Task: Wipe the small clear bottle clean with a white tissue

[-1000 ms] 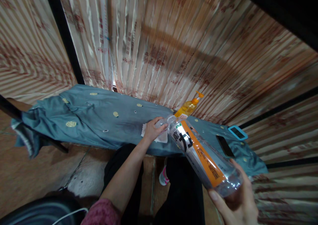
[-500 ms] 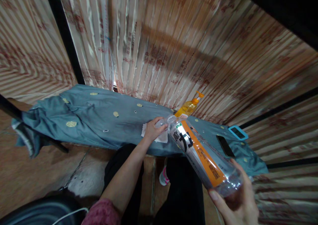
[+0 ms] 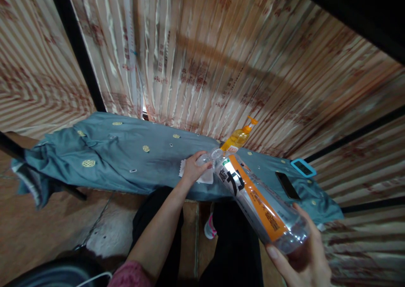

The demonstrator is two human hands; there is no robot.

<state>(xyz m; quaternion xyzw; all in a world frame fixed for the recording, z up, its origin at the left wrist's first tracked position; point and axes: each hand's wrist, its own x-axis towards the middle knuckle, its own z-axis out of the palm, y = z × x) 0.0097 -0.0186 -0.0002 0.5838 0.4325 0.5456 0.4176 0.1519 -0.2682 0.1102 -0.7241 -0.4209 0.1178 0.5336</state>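
Observation:
My right hand [image 3: 308, 259] grips the base of a large clear plastic bottle [image 3: 253, 194] with an orange and white label. The bottle is tilted, its neck lower on the bench side and pointing left. My left hand [image 3: 192, 169] is closed round a small clear container [image 3: 204, 158] whose opening meets or nearly meets the bottle's mouth; I cannot tell whether they touch. Beneath my left hand a white cloth or tissue [image 3: 207, 177] lies on the grey-blue cover [image 3: 158, 169]. Just behind the bottle's neck stands an orange pump bottle [image 3: 236, 138] with yellow liquid.
On the right of the cover lie a dark phone [image 3: 287, 185] and a blue-framed device with a screen [image 3: 303, 168]. A striped curtain [image 3: 196, 67] hangs behind, between black frame bars [image 3: 79, 50]. A dark round object [image 3: 60, 274] sits at the lower left.
Both hands keep their grips, and the bottle and small container stay almost in place. The view has shifted slightly.

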